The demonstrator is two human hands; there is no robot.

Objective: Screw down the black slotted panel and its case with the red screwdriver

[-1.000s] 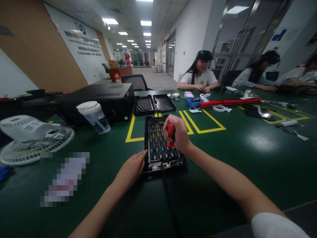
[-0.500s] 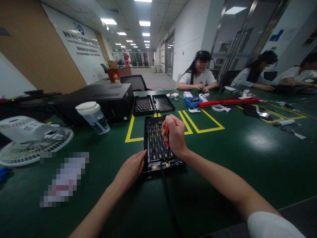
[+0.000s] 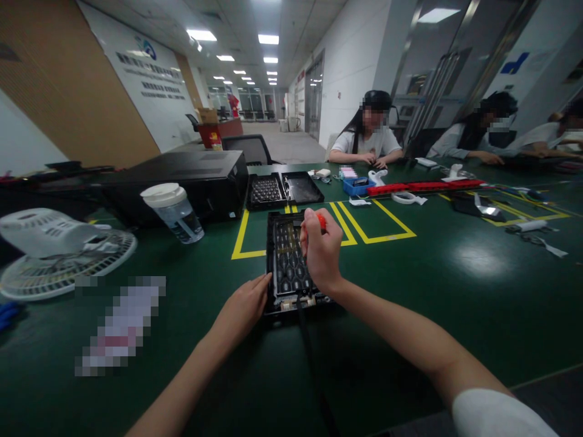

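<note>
A black open case [image 3: 285, 261] with a honeycomb inside lies on the green table in front of me. My right hand [image 3: 321, 252] is closed round a red-handled screwdriver [image 3: 320, 221] and holds it upright over the case's right side; only the handle's top shows. My left hand [image 3: 243, 306] rests on the table with its fingers together, the fingertips against the case's near left edge. A black cable [image 3: 310, 358] runs from the case's near end toward me.
A lidded plastic cup [image 3: 173, 212], a black box [image 3: 182, 182] and a white fan [image 3: 54, 249] stand at the left. Two more black trays [image 3: 282, 189] lie behind the yellow floor-tape lines [image 3: 364, 227]. Three other people sit across the table with small parts.
My right hand has turned and shifted slightly left over the case, hiding more of the red handle. The left hand has stayed where it was.
</note>
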